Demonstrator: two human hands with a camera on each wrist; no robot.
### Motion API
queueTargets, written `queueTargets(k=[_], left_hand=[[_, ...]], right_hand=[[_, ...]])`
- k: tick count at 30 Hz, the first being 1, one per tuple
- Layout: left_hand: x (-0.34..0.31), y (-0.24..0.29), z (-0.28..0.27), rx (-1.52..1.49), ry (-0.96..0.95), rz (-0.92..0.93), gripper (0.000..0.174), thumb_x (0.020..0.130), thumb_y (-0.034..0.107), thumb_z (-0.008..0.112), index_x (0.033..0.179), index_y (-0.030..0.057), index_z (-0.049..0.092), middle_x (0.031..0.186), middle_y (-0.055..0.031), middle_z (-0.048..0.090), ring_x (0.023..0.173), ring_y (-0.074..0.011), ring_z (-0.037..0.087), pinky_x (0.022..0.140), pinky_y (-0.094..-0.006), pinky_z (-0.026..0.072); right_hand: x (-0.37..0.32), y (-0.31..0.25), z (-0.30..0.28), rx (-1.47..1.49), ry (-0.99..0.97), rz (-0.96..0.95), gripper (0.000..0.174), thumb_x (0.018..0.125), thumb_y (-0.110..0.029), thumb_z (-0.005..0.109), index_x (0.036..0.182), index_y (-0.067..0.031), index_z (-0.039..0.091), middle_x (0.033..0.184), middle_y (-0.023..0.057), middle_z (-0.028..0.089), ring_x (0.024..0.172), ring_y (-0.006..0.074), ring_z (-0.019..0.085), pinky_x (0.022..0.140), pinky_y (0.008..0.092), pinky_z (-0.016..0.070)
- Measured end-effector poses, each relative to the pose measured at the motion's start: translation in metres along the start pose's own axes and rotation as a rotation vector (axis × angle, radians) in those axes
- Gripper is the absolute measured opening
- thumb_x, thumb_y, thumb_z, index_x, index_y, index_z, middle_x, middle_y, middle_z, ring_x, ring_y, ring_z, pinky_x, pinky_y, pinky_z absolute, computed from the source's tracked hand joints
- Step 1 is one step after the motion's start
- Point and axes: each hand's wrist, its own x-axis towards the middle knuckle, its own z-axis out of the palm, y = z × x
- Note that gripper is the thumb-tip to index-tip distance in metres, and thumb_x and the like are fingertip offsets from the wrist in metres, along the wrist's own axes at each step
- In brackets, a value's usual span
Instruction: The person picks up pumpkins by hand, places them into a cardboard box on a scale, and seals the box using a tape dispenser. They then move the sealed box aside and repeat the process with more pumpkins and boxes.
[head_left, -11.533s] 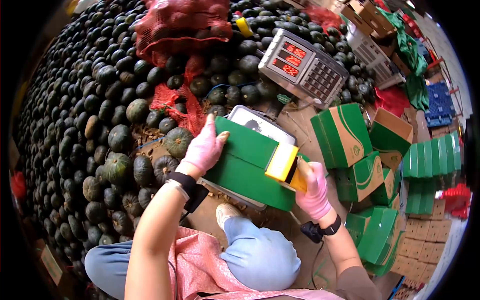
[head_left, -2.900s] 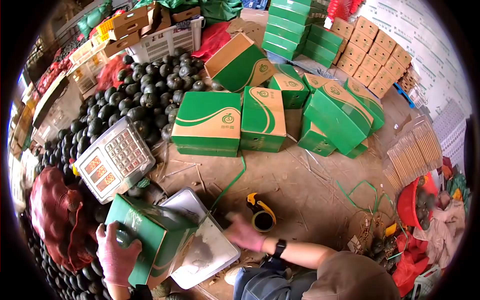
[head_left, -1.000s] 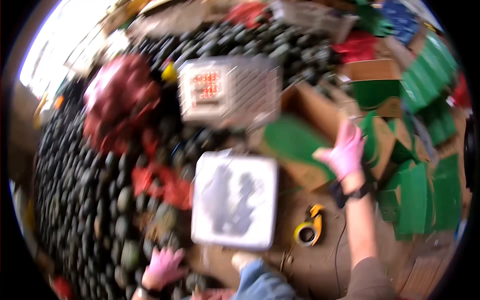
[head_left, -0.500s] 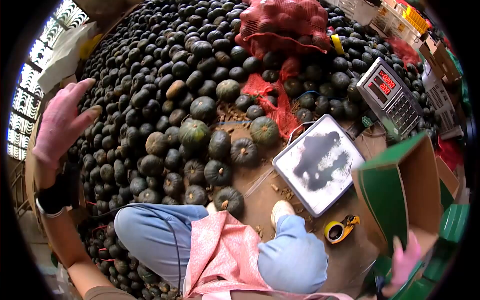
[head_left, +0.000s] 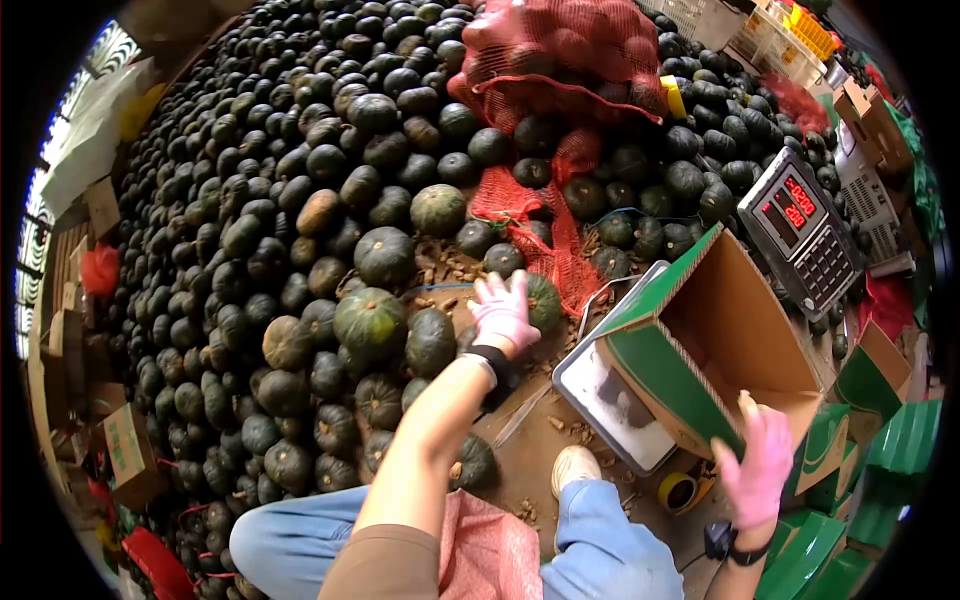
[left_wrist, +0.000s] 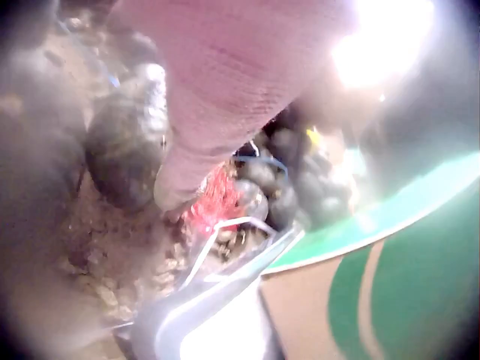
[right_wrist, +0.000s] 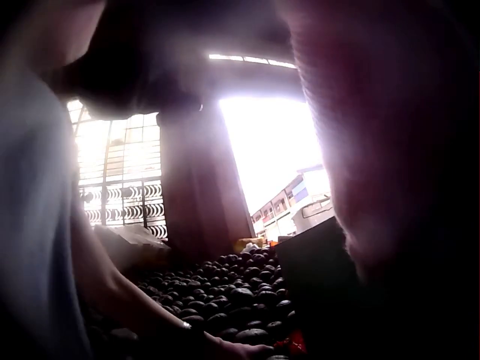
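Note:
In the head view my left hand, in a pink glove, reaches over the pumpkins with its fingers spread. A dark green pumpkin lies partly behind its fingers. The left wrist view has the gloved hand close up, beside a blurred pumpkin. A green and brown cardboard box rests tilted on the white scale platform, its open side turned toward me and the inside bare. My right hand, also gloved, is at the box's near edge, thumb and fingers apart and extended.
Pumpkins pile up across the left and back. A red mesh sack stands behind, near the scale's display. A tape dispenser lies by the platform. Green boxes crowd the right side.
The box has moved left onto the platform from its right side, with my right hand following. My left hand has swung from the far left to the pumpkins near the platform.

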Motion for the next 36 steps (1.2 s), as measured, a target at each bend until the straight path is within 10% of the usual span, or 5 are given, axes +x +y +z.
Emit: queueTargets(k=[9,16,20,26,36], left_hand=[[0.038,-0.008,0.010,-0.372,-0.072,-0.023,0.112,0.055,0.040,0.093,0.152,0.0413,0.037,0.162,-0.0245,0.020,0.142,-0.0523,0.031,0.104,-0.0615,0.0448],[-0.024,-0.039,-0.023,-2.044,-0.134,0.555,0.094,0.082,0.049,0.075,0.157,0.0106,0.031,0.144,-0.0140,0.054,0.132,-0.0276,0.055,0.113,-0.0457,0.0452],[-0.141,0.041,-0.095,-2.416,-0.791,0.460,0.127,0.065,0.049,0.093,0.161,0.0039,0.024,0.151,-0.0187,0.049,0.138,-0.0320,0.050,0.117,-0.0466,0.0404],[-0.158,0.112,-0.144,-0.837,0.474,0.981,0.140,0.044,0.063,0.091,0.158,0.0092,0.032,0.162,-0.0382,0.014,0.152,-0.0573,0.003,0.118,-0.0725,0.0017],[-0.148,0.140,-0.062,-0.515,0.280,0.628,0.034,0.068,0.031,0.082,0.092,0.0104,0.068,0.124,-0.0217,0.057,0.103,-0.0321,0.059,0.077,-0.0429,0.0490]], right_hand=[[0.021,-0.036,-0.004,0.474,0.023,-0.521,0.057,0.089,-0.006,0.070,0.143,0.0008,0.053,0.118,0.0161,0.064,0.103,0.0318,0.066,0.089,0.0408,0.0569],[0.047,-0.077,-0.019,1.559,-0.447,0.485,0.035,0.090,0.001,0.065,0.125,0.0025,0.067,0.110,0.0136,0.069,0.099,0.0271,0.067,0.087,0.0373,0.0565],[0.073,-0.087,-0.042,1.564,-0.342,0.436,0.114,0.080,-0.058,0.081,0.162,-0.0096,0.018,0.124,0.0176,0.059,0.097,0.0277,0.069,0.074,0.0361,0.0596],[0.030,0.042,-0.056,1.815,-0.187,0.407,0.058,0.098,-0.034,0.056,0.145,0.0006,0.049,0.137,0.0183,0.061,0.128,0.0320,0.059,0.108,0.0482,0.0493],[0.107,0.071,0.083,1.434,-0.972,0.962,0.042,0.095,-0.037,0.060,0.126,-0.0102,0.063,0.119,0.0101,0.070,0.111,0.0273,0.067,0.096,0.0424,0.0550]])
